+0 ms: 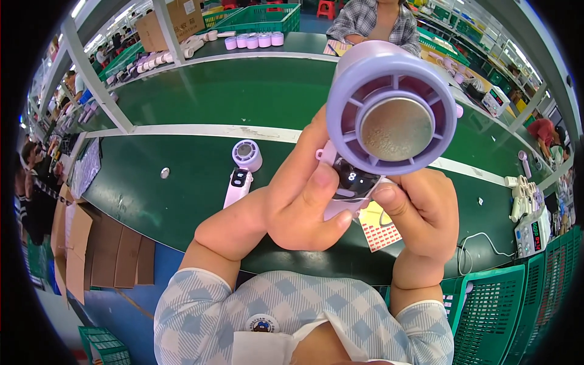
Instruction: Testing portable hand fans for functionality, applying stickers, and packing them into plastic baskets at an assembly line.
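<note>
1. Held up close to the camera, a lilac handheld fan point(389, 109) faces the lens with its round head; it sits above the green surface point(182, 194), not resting on it.
2. Left hand point(298, 207) is closed around the fan's handle from the left, its thumb pressed on the dark display panel point(353, 179).
3. Right hand point(420, 219) is closed on the handle from the right, thumb tip touching the panel's lower edge.
4. Judged from this grip, a good check calls for keeping the head steady and the thumbs off the panel's middle, so it stays readable.
5. Counted: one fan in hand, one second fan point(242, 170) lying on the surface well to the left.
6. One sheet of small red stickers point(378, 234) lies just under the hands.
7. Four lilac fan heads point(254, 41) stand in a row at the far side.
</note>
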Demonstrator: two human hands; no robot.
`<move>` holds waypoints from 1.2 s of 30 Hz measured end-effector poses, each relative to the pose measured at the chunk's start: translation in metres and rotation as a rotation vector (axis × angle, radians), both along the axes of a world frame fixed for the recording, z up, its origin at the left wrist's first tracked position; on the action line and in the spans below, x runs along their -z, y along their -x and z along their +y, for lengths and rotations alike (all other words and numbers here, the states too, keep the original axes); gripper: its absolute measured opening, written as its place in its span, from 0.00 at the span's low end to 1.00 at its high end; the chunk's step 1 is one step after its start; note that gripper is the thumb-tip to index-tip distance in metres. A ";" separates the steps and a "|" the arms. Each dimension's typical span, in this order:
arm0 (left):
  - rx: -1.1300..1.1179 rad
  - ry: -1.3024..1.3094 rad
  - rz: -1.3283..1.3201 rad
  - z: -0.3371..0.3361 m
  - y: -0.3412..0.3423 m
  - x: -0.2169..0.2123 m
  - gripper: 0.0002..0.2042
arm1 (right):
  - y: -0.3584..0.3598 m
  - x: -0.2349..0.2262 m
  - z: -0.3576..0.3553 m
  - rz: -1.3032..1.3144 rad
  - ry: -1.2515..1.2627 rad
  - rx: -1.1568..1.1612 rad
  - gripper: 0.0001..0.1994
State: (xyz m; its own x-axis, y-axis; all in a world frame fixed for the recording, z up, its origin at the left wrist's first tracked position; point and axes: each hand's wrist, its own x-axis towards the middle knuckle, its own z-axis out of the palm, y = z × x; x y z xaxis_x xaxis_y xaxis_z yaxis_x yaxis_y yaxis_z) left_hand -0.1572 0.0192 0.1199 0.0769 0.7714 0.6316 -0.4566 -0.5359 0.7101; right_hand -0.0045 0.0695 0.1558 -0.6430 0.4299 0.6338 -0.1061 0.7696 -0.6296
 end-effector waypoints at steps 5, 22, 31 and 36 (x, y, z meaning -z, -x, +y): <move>-0.069 -0.012 0.005 -0.002 -0.001 -0.001 0.26 | -0.001 0.000 0.006 0.076 -0.066 -0.089 0.05; -0.278 -0.154 -0.572 -0.069 -0.003 -0.034 0.24 | -0.015 -0.006 0.005 0.372 0.346 0.137 0.02; -0.700 -0.517 -0.122 -0.096 -0.002 -0.022 0.26 | -0.014 -0.009 0.000 0.369 0.295 0.215 0.03; -0.769 -0.032 -0.185 -0.028 0.012 -0.023 0.20 | -0.027 -0.015 0.010 0.437 0.210 0.472 0.04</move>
